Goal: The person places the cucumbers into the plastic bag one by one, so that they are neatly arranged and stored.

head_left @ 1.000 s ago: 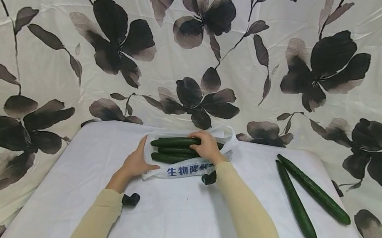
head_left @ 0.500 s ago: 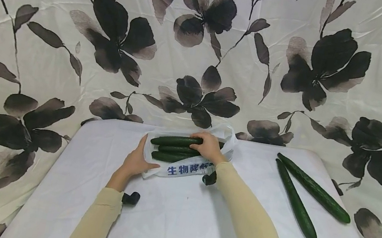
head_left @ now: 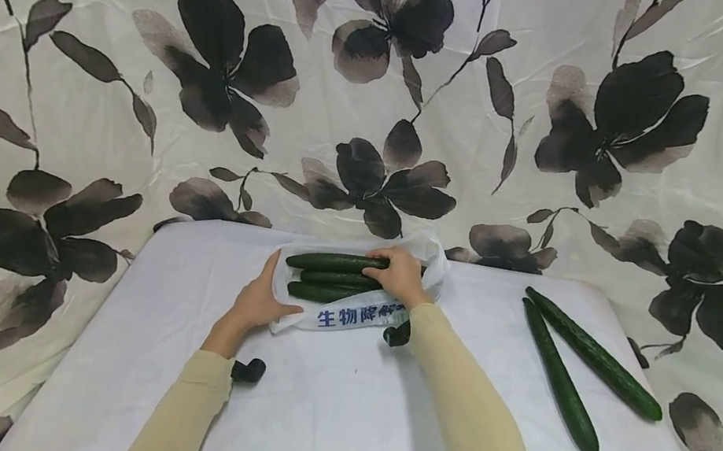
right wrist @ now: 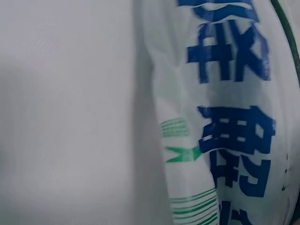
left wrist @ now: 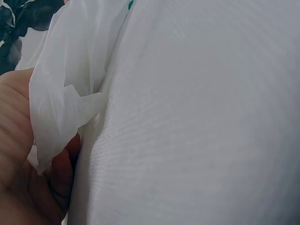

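Observation:
A white plastic bag (head_left: pixel 356 319) with blue lettering lies at the back of the table, its mouth toward the left. Inside it, the far cucumber (head_left: pixel 327 261), a middle cucumber (head_left: pixel 332 280) and a near cucumber (head_left: pixel 317 293) lie side by side. My right hand (head_left: pixel 399 274) grips the far cucumber, fingers over its right part. At the mouth, my left hand (head_left: pixel 260 295) holds the bag's edge, thumb and index finger spread wide. The left wrist view shows thin plastic (left wrist: pixel 70 75) across the palm, with curled fingers (left wrist: pixel 61 176) partly behind it.
Two loose cucumbers, a left one (head_left: pixel 558 378) and a right one (head_left: pixel 598 357), lie on the right side of the white-covered table (head_left: pixel 328 427). A flower-printed cloth (head_left: pixel 487 159) hangs behind the table's back edge. Blue print on the bag (right wrist: pixel 234 129) fills much of the right wrist view.
My right hand has shifted slightly right along the far cucumber. The left hand keeps its place at the bag's mouth. The whole head view has moved up a little.

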A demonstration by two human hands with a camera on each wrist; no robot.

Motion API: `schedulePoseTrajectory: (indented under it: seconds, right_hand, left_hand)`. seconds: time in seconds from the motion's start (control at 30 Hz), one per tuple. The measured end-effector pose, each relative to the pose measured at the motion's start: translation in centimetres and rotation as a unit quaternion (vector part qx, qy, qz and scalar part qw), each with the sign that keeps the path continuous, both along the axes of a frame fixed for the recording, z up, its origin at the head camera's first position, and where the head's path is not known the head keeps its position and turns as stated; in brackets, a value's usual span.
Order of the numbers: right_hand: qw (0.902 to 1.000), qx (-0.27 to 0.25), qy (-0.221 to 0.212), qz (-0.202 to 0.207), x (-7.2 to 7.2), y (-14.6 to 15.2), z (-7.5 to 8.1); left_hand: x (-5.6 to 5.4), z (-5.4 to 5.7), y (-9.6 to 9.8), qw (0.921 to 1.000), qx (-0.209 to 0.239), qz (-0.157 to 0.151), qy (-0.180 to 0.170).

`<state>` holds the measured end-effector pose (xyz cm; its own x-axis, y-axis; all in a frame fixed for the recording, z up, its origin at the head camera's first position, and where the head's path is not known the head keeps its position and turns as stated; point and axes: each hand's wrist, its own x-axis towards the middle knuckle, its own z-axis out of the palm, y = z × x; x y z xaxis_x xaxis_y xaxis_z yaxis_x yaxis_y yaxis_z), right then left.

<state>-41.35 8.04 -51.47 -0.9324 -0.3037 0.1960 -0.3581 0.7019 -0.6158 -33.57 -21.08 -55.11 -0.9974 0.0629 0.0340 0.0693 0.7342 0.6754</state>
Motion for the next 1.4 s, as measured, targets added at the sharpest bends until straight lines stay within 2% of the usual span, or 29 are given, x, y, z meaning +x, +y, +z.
schedulePoseTrajectory:
  seconds: [0.27, 0.37, 0.5, 0.6, 0.77, 0.9, 0.97, 1.03, 1.1, 1.23, 1.4]
  right_hand:
    - [0.9996, 0.011, 0.027, 0.002, -0.1, 0.5, -0.4]
    - [0.9994, 0.012, 0.032, -0.009, 0.1, 1.4, -0.6]
    - [0.9983, 0.041, 0.017, -0.037, 0.4, 2.7, -0.4]
    - [0.9972, 0.064, 0.000, -0.039, 0.8, 3.6, 0.4]
    - [0.9940, 0.107, -0.022, 0.002, 1.6, 4.9, 2.4]
    - [0.9825, 0.170, -0.056, 0.053, 2.6, 6.5, 3.4]
    - [0.9779, 0.180, -0.080, 0.072, 3.1, 7.2, 3.8]
    - [0.9765, 0.177, -0.092, 0.082, 3.6, 7.9, 4.0]
    - [0.9795, 0.160, -0.088, 0.085, 3.9, 8.4, 4.1]
    - [0.9873, 0.125, -0.045, 0.087, 4.6, 9.5, 4.1]
    - [0.9928, 0.079, -0.012, 0.089, 6.2, 11.1, 4.1]
  left_hand:
    - [-0.2, 0.2, 0.3, 1.0000, -0.004, -0.003, -0.007]
    - [-0.3, 0.4, 0.7, 0.9998, 0.000, -0.016, -0.010]
    - [-0.4, 1.2, 1.5, 0.9987, -0.012, -0.046, -0.018]
    - [-0.2, 2.0, 1.9, 0.9976, -0.035, -0.052, -0.030]
    - [0.0, 2.9, 2.5, 0.9960, -0.064, -0.046, -0.041]
    - [-0.2, 3.0, 2.9, 0.9952, -0.079, -0.039, -0.040]
    - [-0.2, 3.0, 3.1, 0.9947, -0.086, -0.036, -0.043]
    - [-0.1, 3.2, 3.3, 0.9944, -0.089, -0.030, -0.049]
    - [-0.1, 3.4, 3.3, 0.9943, -0.090, -0.027, -0.050]
    - [0.0, 3.5, 3.1, 0.9953, -0.081, -0.023, -0.048]
    - [0.1, 3.1, 2.7, 0.9967, -0.068, -0.021, -0.040]
